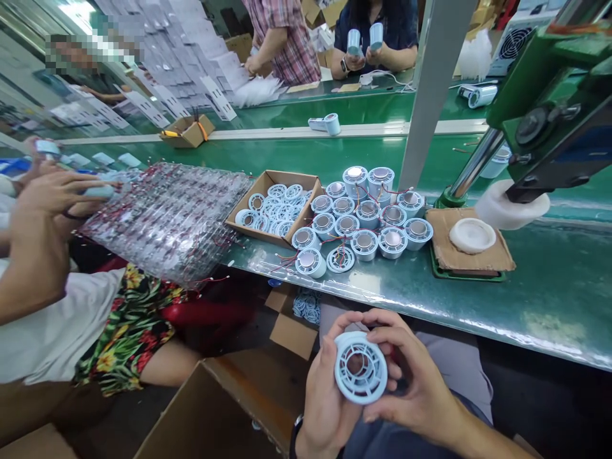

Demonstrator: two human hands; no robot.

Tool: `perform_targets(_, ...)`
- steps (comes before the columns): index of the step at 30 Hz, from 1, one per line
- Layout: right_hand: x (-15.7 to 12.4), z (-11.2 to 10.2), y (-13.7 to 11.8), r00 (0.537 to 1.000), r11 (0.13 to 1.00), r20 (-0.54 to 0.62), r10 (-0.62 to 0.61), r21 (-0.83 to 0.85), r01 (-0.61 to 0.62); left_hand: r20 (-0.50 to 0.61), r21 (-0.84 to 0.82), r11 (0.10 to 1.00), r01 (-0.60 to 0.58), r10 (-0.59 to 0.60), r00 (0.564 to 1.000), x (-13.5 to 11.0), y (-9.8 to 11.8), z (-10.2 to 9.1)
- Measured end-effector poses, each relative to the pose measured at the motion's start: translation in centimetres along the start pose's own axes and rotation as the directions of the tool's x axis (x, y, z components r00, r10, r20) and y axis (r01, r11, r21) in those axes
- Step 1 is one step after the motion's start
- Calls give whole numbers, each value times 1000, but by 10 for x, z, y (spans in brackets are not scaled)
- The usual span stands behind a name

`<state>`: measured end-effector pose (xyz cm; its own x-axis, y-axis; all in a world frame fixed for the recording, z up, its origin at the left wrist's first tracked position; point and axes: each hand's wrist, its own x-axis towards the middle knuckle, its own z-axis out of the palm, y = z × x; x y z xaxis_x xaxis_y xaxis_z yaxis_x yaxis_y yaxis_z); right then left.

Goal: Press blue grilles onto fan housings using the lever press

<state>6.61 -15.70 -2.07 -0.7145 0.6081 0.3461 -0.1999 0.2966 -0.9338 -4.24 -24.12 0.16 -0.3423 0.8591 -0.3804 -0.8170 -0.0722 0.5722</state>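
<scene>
Both my hands hold one pale blue round fan grille (360,369) over my lap, below the table's edge. My left hand (325,395) cups it from the left with the fingers curled behind it. My right hand (415,382) wraps over its right side, thumb and fingers pressed on the rim. On the green table (549,293) in front of me stand several pale blue round fan housings (366,223) with motors and thin red wires.
A cardboard box (273,207) of grilles sits left of the housings, beside a clear blister tray stack (167,217). A green hand press (540,121) with a white die (472,235) stands at right. A co-worker's hands (52,197) work at left; other people sit across the conveyor. Open cartons (215,408) lie below.
</scene>
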Motion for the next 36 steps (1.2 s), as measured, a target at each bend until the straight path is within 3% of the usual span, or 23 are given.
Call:
perform_targets(4, 1, 3, 0, 1000, 999, -10, 12, 45, -12, -17, 38, 999, 23, -22, 1000, 0, 1, -1)
perform_targets(12, -2, 2, 2, 1000, 998, 7, 31, 56, -31, -51, 43, 998, -49, 52, 997, -2, -2, -2)
perform_targets(17, 0, 1, 1, 999, 997, 49, -10, 78, 6, -72, 85, 989, -125, 131, 989, -7, 3, 5)
perform_targets(22, 0, -1, -1, 997, 997, 78, -29, 80, 23, -58, 85, 990, -115, 120, 991, -8, 4, 6)
perform_targets(29, 2, 1, -7, 990, 993, 103, -101, -43, 106, 91, 7, 1000, 6, -7, 996, -1, -3, -11)
perform_targets(36, 6, 6, -17, 977, 977, 139, -161, -118, 177, 152, -89, 996, 27, -13, 988, 1, -11, -20)
